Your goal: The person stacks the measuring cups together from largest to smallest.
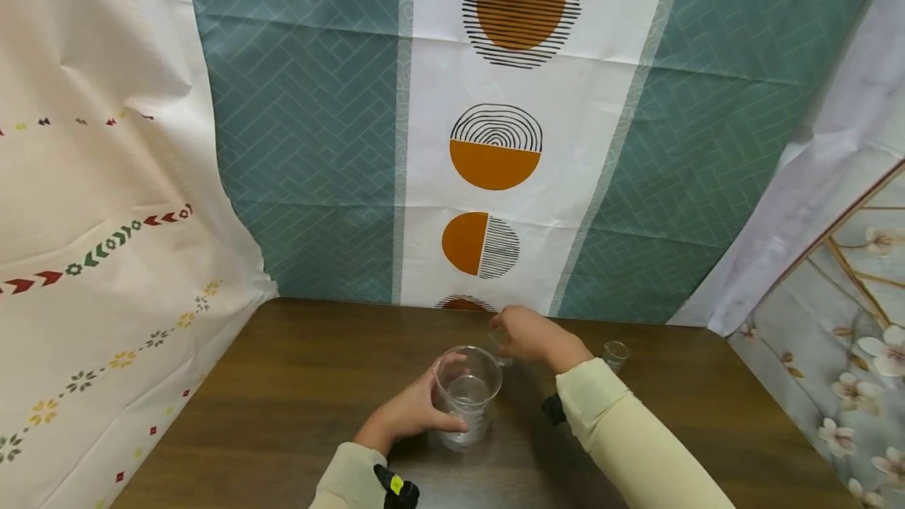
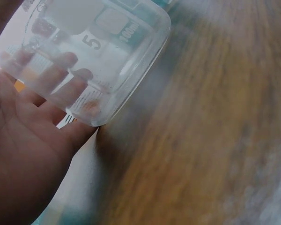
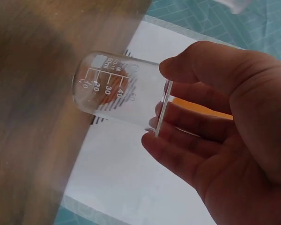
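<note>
A large clear beaker stands on the brown table in the head view. My left hand grips it from the left, thumb in front and fingers behind. In the left wrist view, white markings show on the clear beaker, with part of the left hand seen through it. My right hand is just beyond it to the right. In the right wrist view, the right hand pinches a small 50 ml glass beaker by its rim. The beaker's base points away from the palm.
Another small clear beaker stands to the right, behind the right forearm. The wooden table ends at a patterned cloth hung at the back. More patterned cloths hang at the left and right sides.
</note>
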`<state>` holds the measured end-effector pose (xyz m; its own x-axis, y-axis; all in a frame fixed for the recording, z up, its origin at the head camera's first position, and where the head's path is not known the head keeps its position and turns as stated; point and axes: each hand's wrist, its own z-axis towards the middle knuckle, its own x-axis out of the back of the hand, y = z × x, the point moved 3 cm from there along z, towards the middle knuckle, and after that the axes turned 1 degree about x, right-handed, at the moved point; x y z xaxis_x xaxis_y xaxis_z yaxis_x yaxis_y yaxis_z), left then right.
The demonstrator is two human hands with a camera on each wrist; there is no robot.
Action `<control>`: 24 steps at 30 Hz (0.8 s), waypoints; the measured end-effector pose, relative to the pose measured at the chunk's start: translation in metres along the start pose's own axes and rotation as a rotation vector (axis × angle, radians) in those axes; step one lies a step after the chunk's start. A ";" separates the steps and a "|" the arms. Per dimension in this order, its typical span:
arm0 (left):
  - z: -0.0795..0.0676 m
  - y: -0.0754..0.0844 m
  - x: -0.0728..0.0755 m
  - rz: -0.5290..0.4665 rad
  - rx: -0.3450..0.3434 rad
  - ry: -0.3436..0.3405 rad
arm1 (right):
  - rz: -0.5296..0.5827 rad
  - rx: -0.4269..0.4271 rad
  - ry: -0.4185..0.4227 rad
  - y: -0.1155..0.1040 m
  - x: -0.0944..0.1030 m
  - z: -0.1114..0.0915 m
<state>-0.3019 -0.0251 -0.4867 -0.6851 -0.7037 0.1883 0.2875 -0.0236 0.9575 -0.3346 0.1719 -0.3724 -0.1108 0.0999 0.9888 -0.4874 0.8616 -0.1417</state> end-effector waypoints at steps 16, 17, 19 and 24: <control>-0.001 -0.001 0.001 0.029 0.029 0.006 | -0.056 0.034 -0.030 -0.021 0.025 -0.017; -0.001 -0.001 0.001 0.031 0.028 0.007 | -0.061 0.037 -0.030 -0.022 0.027 -0.018; -0.001 -0.001 0.001 0.033 0.025 0.008 | -0.069 0.046 -0.023 -0.025 0.030 -0.020; -0.001 -0.001 0.001 0.047 0.026 0.012 | -0.087 0.065 0.005 -0.032 0.038 -0.025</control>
<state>-0.3027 -0.0263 -0.4877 -0.6632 -0.7119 0.2309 0.3017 0.0280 0.9530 -0.3020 0.1609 -0.3290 -0.0614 0.0291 0.9977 -0.5503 0.8329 -0.0582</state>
